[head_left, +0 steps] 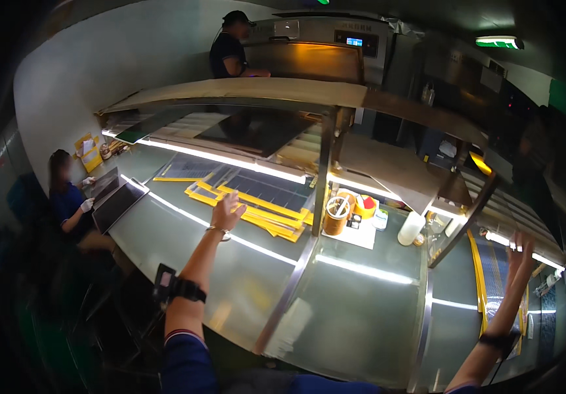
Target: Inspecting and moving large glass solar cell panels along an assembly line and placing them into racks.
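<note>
- Over the left part of the table (362, 322), the person's left hand (227, 213) is raised with its fingers spread, and nothing shows in its grasp.
- Beside and behind that hand lies a loose stack of dark panels (270, 189) with yellow edges, some askew; whether the fingertips touch them cannot be told.
- At the far right, the right hand (520, 255) is held up with its fingers extended, apparently bare of any object.
- Next to it in the view lie more yellow-edged panels (495, 276) on the table; contact with them cannot be told.
- Black straps (188, 289) circle both forearms, the left one carrying a small device.
- Between the hands, toward the back, an amber jar (337, 215) and an orange tub (366, 205) stand on a white sheet (362, 241), with a white bottle (412, 228) to their right.
- Above the left stack, a lit tube (230, 161) runs under a shelf (230, 92).
- Off to the left, a seated co-worker (69, 197) in white gloves handles a dark, framed panel (120, 205).
</note>
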The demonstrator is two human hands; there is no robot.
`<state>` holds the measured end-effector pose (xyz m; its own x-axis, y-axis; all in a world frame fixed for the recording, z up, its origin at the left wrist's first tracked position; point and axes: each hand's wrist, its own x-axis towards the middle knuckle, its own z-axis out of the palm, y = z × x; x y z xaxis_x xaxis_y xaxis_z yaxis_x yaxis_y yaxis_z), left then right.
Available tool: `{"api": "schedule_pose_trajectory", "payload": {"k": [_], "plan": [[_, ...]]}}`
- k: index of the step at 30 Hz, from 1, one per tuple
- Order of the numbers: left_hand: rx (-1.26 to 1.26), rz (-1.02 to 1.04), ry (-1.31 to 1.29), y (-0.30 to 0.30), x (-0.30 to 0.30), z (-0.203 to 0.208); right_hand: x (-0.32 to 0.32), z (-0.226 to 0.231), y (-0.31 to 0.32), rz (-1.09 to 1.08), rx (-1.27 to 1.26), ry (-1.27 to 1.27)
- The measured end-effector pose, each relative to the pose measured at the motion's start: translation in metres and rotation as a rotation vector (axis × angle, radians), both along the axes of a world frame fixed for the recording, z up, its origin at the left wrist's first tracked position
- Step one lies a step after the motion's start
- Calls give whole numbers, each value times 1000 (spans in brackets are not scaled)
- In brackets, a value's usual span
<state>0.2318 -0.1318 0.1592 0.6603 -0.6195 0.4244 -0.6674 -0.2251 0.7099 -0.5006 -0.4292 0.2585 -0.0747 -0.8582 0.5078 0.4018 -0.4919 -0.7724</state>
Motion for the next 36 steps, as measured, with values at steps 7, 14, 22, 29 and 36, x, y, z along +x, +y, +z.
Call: {"api": "schedule_pose_trajectory", "payload": {"k": [7,14,22,29,36], "plan": [[30,84,-1002,-132,97,48,36,-182,252,-142,883,74],[271,-138,-1096,-135,111,61,21,-169,415,-502,1031,-22],[-303,-303,-446,56,34,28,39,-203,324,-328,1052,79],[-713,-15,1451,77,57,-32,152,-172,269,6,912,300],[-730,-14,1128,221,22,-144,172,-178,307,89,893,514]]}}
